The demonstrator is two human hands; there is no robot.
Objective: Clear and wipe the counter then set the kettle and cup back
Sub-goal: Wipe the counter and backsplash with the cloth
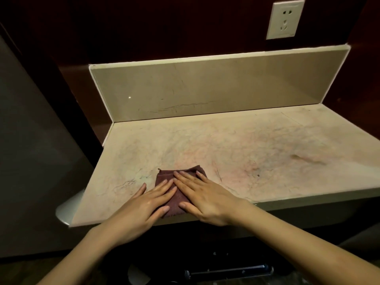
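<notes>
A small dark maroon cloth [164, 177] lies flat on the beige marble counter [257, 149], close to its front edge. My left hand [141, 204] presses flat on the cloth's left side, fingers spread. My right hand [203, 194] lies flat on its right side, fingers stretched toward the back. Both palms rest on top of the cloth and neither grips it. No kettle or cup is in view.
A beige backsplash [205, 87] stands behind the counter, with a white wall socket [284, 19] above it at the right. A pale rounded object [67, 208] sticks out below the counter's left corner. Dark items [226, 271] lie on the floor below.
</notes>
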